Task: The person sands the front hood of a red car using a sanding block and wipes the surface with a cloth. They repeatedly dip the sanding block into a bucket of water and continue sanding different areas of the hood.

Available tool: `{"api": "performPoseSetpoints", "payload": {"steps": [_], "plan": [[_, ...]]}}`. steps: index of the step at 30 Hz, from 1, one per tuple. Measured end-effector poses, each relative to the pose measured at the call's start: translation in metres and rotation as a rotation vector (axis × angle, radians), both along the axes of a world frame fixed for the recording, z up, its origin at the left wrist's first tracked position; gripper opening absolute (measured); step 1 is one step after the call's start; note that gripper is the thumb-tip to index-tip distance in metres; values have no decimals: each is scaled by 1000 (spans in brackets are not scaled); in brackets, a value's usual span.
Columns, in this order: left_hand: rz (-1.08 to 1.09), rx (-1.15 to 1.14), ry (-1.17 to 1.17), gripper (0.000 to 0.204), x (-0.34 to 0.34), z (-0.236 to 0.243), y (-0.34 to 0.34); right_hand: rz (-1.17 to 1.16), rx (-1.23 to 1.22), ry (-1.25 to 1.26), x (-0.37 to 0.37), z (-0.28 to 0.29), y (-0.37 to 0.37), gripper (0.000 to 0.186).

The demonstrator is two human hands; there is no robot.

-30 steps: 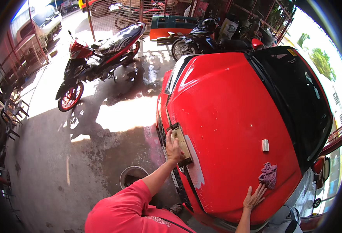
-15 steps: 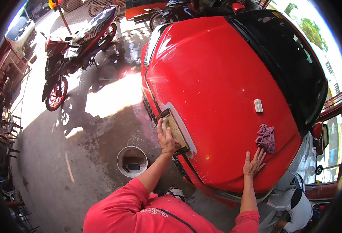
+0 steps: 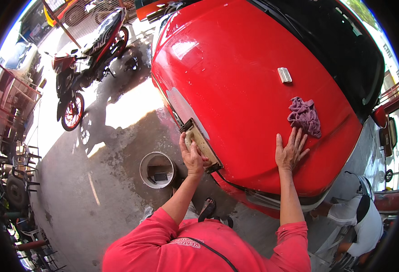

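Observation:
My left hand grips a long beige sanding block with dark clamped ends. The block rests on the front edge of a red car hood, over the near end of a grey patch. My right hand lies flat on the hood, fingers spread, holding nothing. Just beyond its fingertips sits a crumpled purple cloth. Farther up the hood lies a small whitish block. What my left fingers do under the handle is partly hidden.
A round pale bucket with dark pieces inside stands on the concrete floor left of my left arm. A red and black motorcycle is parked at the far left. At the right, a person in a white shirt crouches by the car.
The sanding block has slid along the hood's edge toward me, baring more of the grey patch beyond it. My right hand stays flat by the cloth. The whole view has shifted.

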State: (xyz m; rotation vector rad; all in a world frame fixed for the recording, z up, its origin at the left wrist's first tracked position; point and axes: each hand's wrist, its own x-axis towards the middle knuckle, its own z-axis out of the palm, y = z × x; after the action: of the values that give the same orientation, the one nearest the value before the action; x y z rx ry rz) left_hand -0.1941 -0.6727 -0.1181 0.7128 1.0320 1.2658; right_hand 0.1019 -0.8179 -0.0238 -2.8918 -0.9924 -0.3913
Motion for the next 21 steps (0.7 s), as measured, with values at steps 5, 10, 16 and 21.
{"api": "performPoseSetpoints", "payload": {"steps": [5,10,16,21], "plan": [[79,19,124,53,3,56,147,26,-3,4,-4,1,4,85],[130,70,177,53,-2,37,139,62,7,-16,-7,2,9,85],[34,15,68,52,16,12,-83,61,-1,-22,0,0,0,85],[164,64,205,55,9,48,124,143,57,-45,-1,-5,6,83]]}}
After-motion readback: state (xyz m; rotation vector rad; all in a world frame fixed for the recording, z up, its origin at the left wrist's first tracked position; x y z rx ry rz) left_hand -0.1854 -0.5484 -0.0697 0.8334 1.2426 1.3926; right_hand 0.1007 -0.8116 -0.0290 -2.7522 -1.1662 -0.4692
